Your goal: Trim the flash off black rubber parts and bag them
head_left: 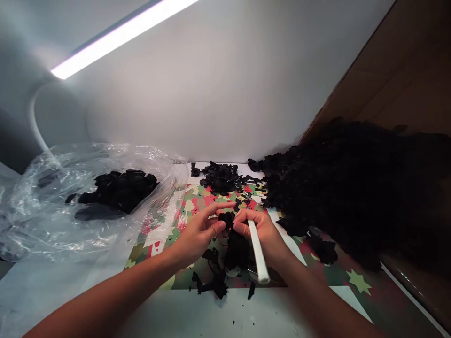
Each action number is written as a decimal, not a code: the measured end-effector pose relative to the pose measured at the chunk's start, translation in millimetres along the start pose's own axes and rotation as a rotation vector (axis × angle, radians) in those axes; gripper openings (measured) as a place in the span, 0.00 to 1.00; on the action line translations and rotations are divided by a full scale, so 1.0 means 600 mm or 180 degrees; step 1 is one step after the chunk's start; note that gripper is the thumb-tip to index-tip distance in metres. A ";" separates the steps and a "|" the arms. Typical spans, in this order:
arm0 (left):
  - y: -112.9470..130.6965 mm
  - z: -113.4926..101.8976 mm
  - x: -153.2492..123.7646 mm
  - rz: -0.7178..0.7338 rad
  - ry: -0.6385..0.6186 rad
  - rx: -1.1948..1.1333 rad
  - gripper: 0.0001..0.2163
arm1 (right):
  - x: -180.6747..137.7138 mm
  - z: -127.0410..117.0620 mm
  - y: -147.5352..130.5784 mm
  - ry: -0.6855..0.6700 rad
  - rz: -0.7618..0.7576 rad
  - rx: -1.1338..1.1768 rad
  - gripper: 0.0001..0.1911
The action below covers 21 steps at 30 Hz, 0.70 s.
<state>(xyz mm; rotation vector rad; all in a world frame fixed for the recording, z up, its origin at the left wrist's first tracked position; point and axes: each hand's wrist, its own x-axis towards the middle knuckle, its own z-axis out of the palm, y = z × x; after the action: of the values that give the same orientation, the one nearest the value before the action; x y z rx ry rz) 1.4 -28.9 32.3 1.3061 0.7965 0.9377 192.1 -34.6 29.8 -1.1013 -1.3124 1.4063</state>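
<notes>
My left hand (pixel 202 230) pinches a small black ring-like part (pixel 227 218) between thumb and fingers, with the index finger stretched out above it. Close against the part's other side is my right hand (pixel 262 232), closed around a slim tool with a flat white handle (pixel 259 258). The handle points back towards me; the tool's working end is hidden by the fingers. Right below the hands lies a dark black lump (pixel 237 251), with torn black scraps (pixel 214 279) around it on the patterned sheet (pixel 186 270).
On the left, a clear plastic bag (pixel 45 220) holds several black rounded parts (pixel 123 190). A small heap of black scraps (pixel 221 177) sits behind my hands. A large black pile (pixel 338 188) spills from a cardboard box (pixel 394 80) at right. A lit lamp (pixel 123 40) hangs above.
</notes>
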 end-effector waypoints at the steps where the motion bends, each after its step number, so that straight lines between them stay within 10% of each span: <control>1: -0.003 -0.004 -0.001 -0.0032 -0.0054 -0.0052 0.15 | 0.000 -0.002 0.001 -0.0053 -0.0151 -0.0175 0.23; 10: -0.038 -0.019 0.010 -0.0289 0.0039 -0.0676 0.21 | -0.018 -0.021 -0.002 0.0426 -0.0957 -0.0647 0.29; 21: -0.039 -0.018 0.011 -0.0373 0.0116 -0.0659 0.23 | -0.035 0.004 0.004 0.0340 -0.1124 -0.1169 0.06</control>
<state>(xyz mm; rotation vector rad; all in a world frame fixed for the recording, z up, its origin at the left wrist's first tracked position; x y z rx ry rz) -2.8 -18.8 8.0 1.0546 0.7740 0.9264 194.0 -55.5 28.2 -1.0945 -1.6342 0.8574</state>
